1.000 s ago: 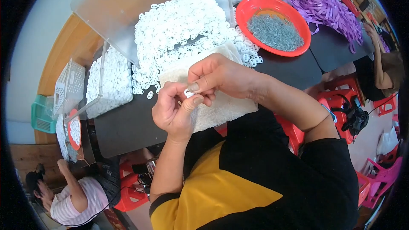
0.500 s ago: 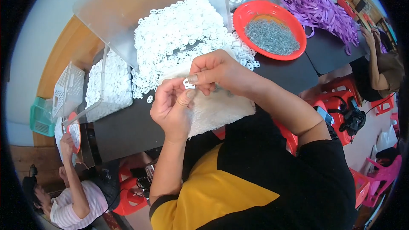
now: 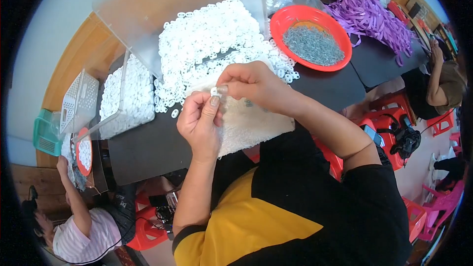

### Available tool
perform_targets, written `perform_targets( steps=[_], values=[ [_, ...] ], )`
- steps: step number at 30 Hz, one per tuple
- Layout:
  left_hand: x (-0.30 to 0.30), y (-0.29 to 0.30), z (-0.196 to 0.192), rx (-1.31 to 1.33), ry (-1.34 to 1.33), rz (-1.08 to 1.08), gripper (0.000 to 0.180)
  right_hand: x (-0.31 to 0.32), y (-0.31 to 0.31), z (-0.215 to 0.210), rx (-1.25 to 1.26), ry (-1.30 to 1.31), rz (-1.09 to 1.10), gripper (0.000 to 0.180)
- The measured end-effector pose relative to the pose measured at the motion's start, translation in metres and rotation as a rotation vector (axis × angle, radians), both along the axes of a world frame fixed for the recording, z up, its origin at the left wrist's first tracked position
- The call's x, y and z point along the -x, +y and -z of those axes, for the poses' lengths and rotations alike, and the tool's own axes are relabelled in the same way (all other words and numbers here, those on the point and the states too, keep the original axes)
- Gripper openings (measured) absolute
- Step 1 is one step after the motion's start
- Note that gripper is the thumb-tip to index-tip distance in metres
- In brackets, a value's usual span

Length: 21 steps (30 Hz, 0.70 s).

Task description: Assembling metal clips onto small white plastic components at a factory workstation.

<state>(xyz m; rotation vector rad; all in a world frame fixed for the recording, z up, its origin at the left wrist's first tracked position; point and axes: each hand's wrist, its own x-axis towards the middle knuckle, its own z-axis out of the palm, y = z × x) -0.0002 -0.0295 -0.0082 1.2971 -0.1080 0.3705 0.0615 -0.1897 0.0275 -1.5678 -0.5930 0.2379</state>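
My left hand (image 3: 199, 124) and my right hand (image 3: 251, 83) meet above a white towel (image 3: 251, 123) on the black table (image 3: 148, 150). Both pinch one small white plastic ring piece (image 3: 215, 91) between thumb and fingertips. Just beyond the hands lies a big loose heap of the same white rings (image 3: 207, 44), spilling across the table. A red bowl (image 3: 290, 17) of small grey metal pieces (image 3: 313, 44) stands to the right of the heap.
A clear plastic bin (image 3: 125, 93) of white rings stands at the left, with a white basket (image 3: 79, 101) and a green basket (image 3: 44, 133) beyond. Purple ribbons (image 3: 369, 15) lie at the back right. One person sits at lower left, another at far right. Red stools stand below the table.
Both hands stay together on the small white piece; the fingers have shifted slightly around it. The person at lower left has moved an arm toward the table.
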Motion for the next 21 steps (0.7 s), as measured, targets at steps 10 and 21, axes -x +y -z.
perform_targets(
  steps=[10, 21],
  values=[
    [0.001, -0.002, -0.003, 0.034, 0.07, 0.043, 0.004, 0.032, -0.062, -0.006, 0.429, -0.708, 0.291, 0.011],
    [0.0, -0.004, -0.003, -0.361, -0.074, 0.036, 0.002, 0.052, -0.161, 0.029, 1.295, -0.81, 0.439, 0.015]
  ],
)
